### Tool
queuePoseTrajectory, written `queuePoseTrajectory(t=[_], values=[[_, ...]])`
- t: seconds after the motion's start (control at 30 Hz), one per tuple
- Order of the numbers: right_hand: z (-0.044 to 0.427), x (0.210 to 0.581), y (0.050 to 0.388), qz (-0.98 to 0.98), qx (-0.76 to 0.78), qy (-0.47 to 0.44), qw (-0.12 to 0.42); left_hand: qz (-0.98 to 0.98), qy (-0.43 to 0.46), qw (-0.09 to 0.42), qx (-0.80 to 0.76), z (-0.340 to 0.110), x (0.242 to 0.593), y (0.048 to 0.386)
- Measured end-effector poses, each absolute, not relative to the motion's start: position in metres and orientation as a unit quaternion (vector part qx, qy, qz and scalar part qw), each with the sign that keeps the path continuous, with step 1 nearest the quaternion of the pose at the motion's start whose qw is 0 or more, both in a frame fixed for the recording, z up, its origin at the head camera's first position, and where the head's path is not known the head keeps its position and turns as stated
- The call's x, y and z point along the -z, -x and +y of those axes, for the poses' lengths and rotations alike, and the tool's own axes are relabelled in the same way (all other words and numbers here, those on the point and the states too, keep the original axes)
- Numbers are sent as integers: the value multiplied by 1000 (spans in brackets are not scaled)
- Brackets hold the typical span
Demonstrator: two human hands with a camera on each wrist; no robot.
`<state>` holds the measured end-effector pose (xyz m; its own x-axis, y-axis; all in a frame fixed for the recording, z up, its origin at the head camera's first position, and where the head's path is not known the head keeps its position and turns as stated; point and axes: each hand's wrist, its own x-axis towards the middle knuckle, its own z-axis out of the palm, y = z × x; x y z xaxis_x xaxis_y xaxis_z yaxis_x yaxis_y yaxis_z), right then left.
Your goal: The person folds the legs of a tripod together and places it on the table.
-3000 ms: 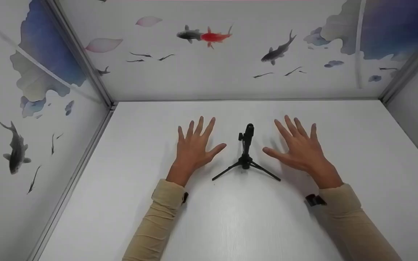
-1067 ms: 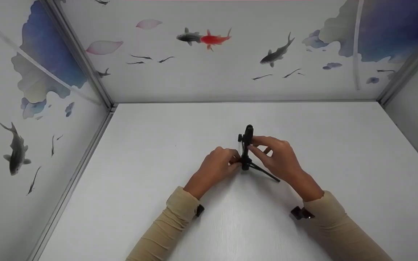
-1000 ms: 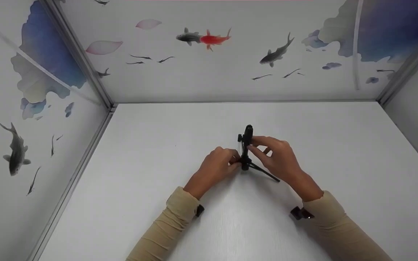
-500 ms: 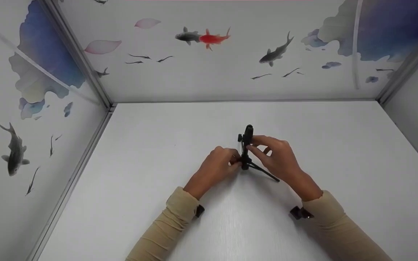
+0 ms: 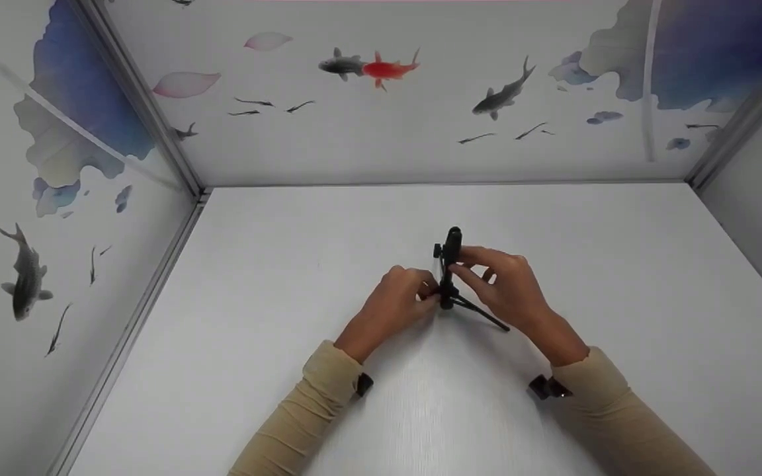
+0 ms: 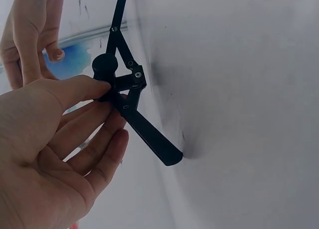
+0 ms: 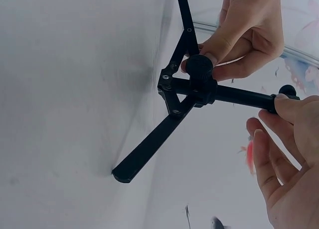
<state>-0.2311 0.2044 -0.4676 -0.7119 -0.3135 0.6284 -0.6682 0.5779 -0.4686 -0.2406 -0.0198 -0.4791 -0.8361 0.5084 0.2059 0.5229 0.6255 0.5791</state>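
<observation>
**Black tripod (image 5: 447,289) gripped from both sides**

It stands on the white table (image 5: 275,264), just right of centre in the head view. The left hand (image 5: 394,297), at centre, pinches it near the round knob (image 7: 199,66) where the legs (image 7: 153,143) meet; the right hand (image 5: 510,284), right of centre, pinches the upper shaft (image 7: 241,96) between thumb and fingers. Painted fish (image 5: 389,69) mark the back wall (image 5: 394,142) at the top.

The table (image 5: 255,264) is white and flat, its top faintly grained and shinier in the near middle. A black tripod (image 5: 447,288) stands upright on it, roughly midway between the left and right edges, legs (image 7: 151,143) splayed, the visible foot (image 6: 174,158) touching the surface.
</observation>
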Motion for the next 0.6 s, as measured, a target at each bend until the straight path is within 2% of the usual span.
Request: queuePoseTrajectory(t=[0.6], values=[[205, 464, 231, -852, -359, -289, 248, -899, 293, 25, 325, -19, 478, 240]])
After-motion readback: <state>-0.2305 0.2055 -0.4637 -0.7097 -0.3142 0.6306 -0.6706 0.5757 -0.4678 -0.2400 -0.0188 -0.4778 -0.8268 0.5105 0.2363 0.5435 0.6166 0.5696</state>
